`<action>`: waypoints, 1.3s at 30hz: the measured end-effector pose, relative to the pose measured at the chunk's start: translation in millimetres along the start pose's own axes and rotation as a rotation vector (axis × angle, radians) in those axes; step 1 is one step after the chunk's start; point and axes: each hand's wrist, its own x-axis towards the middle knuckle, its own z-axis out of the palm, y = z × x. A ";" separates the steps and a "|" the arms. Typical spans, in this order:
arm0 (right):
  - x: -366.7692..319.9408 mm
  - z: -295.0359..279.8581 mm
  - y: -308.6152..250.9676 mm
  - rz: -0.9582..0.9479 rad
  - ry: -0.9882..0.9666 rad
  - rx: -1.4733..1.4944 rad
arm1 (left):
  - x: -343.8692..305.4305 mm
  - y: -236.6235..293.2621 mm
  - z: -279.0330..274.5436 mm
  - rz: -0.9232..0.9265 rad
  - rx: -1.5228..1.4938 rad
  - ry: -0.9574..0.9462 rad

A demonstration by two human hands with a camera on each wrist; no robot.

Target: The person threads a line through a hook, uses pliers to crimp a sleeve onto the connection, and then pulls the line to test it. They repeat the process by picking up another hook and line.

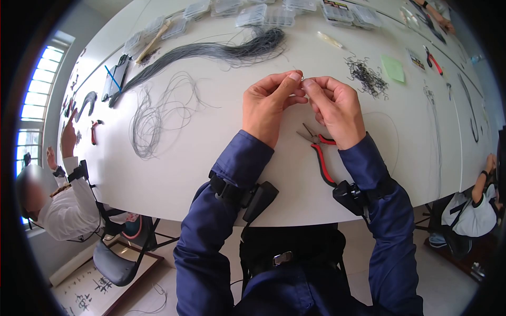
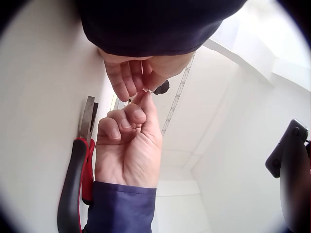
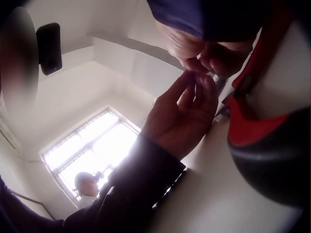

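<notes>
Over the white table (image 1: 211, 184), both hands meet fingertip to fingertip. My left hand (image 1: 271, 100) pinches a tiny thin, hook-like piece (image 1: 302, 79) between thumb and forefinger. Against the same spot, the thumb and forefinger of my right hand (image 1: 334, 105) pinch together; the fingers cover most of the piece, and I cannot tell its exact kind. In the left wrist view the right hand's other fingers are curled toward the palm. Just below the right hand lie pliers (image 1: 322, 158) with red and black handles, their jaws slightly apart.
Grey line strands (image 1: 211, 52) stretch across the table's left, with a looser coil (image 1: 147, 126) nearer. To the right lie a heap of small dark hooks (image 1: 366, 76), a green paper (image 1: 393, 68) and more pliers (image 1: 435, 62). Clear plastic boxes (image 1: 258, 16) line the back. People sit at both sides.
</notes>
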 end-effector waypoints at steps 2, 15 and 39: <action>-0.2 0.2 -0.2 0.004 0.010 -0.012 | 0.0 -0.2 0.1 0.002 0.004 -0.007; 8.3 -18.8 -15.4 -0.518 0.073 -0.574 | -2.1 -1.6 1.9 0.181 0.421 -0.076; 9.1 -26.1 -15.3 -0.532 -0.086 -0.604 | -6.3 8.5 4.7 0.073 0.534 -0.160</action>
